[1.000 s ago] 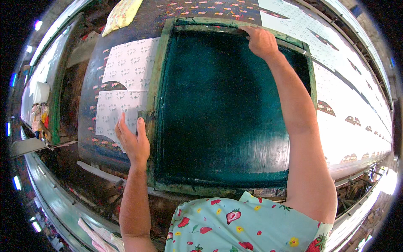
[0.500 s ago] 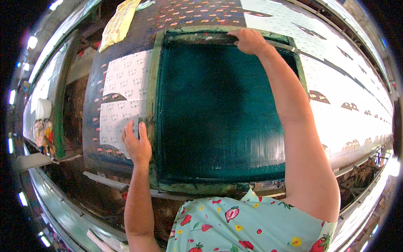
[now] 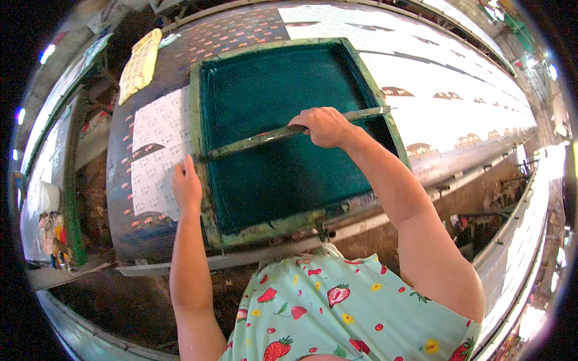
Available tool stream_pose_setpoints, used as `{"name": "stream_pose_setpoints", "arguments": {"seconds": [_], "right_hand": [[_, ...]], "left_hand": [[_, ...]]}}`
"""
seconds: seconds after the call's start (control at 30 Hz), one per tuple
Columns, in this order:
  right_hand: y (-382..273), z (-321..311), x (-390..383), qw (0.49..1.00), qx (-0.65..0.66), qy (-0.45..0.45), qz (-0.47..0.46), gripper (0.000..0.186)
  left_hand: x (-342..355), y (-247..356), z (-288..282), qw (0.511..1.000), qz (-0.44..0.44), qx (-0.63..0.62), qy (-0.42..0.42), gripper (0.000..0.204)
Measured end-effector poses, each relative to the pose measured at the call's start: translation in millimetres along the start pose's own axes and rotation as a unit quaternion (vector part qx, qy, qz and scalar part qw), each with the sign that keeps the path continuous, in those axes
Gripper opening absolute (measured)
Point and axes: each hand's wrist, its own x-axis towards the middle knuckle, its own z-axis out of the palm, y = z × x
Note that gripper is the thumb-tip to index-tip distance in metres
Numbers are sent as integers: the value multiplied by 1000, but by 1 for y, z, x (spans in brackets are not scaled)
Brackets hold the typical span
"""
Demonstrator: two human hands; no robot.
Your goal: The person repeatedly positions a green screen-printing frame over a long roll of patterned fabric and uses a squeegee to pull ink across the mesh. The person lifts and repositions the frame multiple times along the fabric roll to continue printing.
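A screen-printing frame [image 3: 195, 114] with stained greenish wooden sides lies on the long table, its dark teal mesh [image 3: 271, 192] stretched inside. Across the middle of the mesh runs a long squeegee [image 3: 253, 140], slightly slanted, its right end over the frame's right side. My right hand [image 3: 326, 127] is closed around the squeegee near its middle. By the frame's left side, my left hand [image 3: 188, 188] is open, fingers pointing away from me. Whether it touches the wood is hard to tell. White printed fabric [image 3: 159, 120] shows just left of the frame.
A yellow cloth [image 3: 139, 65] lies at the table's far left. More white printed fabric [image 3: 433, 75] spreads to the right. Along the near side runs a metal rail [image 3: 463, 180]. A white container [image 3: 48, 197] and coloured rags [image 3: 53, 231] are at far left.
My right hand has drawn the squeegee from the frame's far end toward me, to about mid-mesh. My left hand stays beside the frame's left side. The view has shifted and tilted.
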Motion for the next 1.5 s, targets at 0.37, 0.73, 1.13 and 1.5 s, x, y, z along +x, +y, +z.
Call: {"name": "stream_pose_setpoints", "arguments": {"seconds": [0.37,0.73,1.13,1.5], "right_hand": [[-94,30,-148,999,2,38,-1,41],[-104,41,-184,997,-34,44,-61,57],[76,-35,-263,959,171,222,-37,44],[166,24,-254,874,365,299,113,63]], "left_hand": [[9,-18,5,998,-3,-68,8,83],[23,-24,19,998,28,23,51,86],[19,-39,-5,973,-29,210,89,84],[13,4,13,960,-33,267,74,78]]}}
